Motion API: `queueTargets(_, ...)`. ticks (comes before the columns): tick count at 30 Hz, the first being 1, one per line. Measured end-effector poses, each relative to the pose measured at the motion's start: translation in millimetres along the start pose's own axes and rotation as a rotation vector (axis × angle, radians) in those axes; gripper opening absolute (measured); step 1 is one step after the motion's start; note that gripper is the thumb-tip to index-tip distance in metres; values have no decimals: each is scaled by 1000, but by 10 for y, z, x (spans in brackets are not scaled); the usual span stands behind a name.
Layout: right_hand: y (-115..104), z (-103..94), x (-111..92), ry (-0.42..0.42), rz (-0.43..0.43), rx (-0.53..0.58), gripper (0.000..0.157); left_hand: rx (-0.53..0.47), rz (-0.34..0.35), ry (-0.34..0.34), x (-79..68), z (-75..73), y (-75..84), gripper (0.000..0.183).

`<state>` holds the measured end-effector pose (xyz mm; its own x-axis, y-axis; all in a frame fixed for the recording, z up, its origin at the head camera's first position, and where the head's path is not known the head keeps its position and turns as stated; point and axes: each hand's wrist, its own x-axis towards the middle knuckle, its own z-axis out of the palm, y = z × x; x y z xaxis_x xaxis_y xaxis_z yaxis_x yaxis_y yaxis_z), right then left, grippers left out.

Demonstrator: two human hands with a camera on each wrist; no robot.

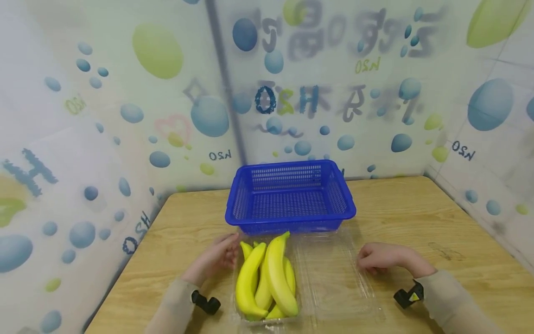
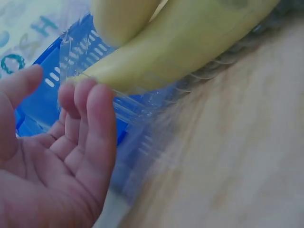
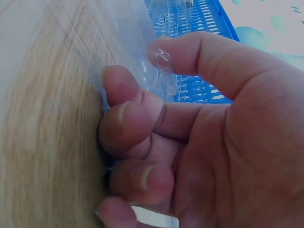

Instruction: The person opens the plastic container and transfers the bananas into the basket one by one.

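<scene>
Several yellow bananas (image 1: pixel 275 276) lie in the left half of a clear plastic clamshell box (image 1: pixel 301 278). Its clear lid (image 1: pixel 338 283) is folded out flat to the right on the table. My left hand (image 1: pixel 219 255) is beside the box's left wall. In the left wrist view its fingers (image 2: pixel 99 111) bend loosely at the box's corner by a banana tip, with the thumb apart. At the lid's right edge, my right hand (image 1: pixel 381 257) has curled fingers (image 3: pixel 126 126). The right wrist view shows the lid's rim between thumb and index finger.
Behind the clamshell stands a blue perforated basket (image 1: pixel 289 225) with nothing in it. A wooden table (image 1: pixel 400 208) carries everything. Printed curtains (image 1: pixel 354 111) hang behind it and on both sides. Each wrist wears a small black camera (image 1: pixel 206 304).
</scene>
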<state>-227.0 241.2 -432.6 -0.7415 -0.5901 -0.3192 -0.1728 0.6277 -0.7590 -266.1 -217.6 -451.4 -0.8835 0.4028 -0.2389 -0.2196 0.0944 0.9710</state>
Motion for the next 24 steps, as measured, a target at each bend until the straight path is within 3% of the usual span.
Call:
queueTargets(7,15,-1,9,-3,-13,-4,27,-69,69,-190,-92,-60,-151,20)
queueTargets(10,41,2,17,-1,-11,-10,27,-74,125,-232,-108,-71,-197,20)
queueTargets(16,53,11,11,12,-17,-14,26,-48,213,-242,-128,-73,-246,16)
queueTargets(24,-10,21,-2,28,-21,-19,26,-59,235,-234,-137,-93,-267,15)
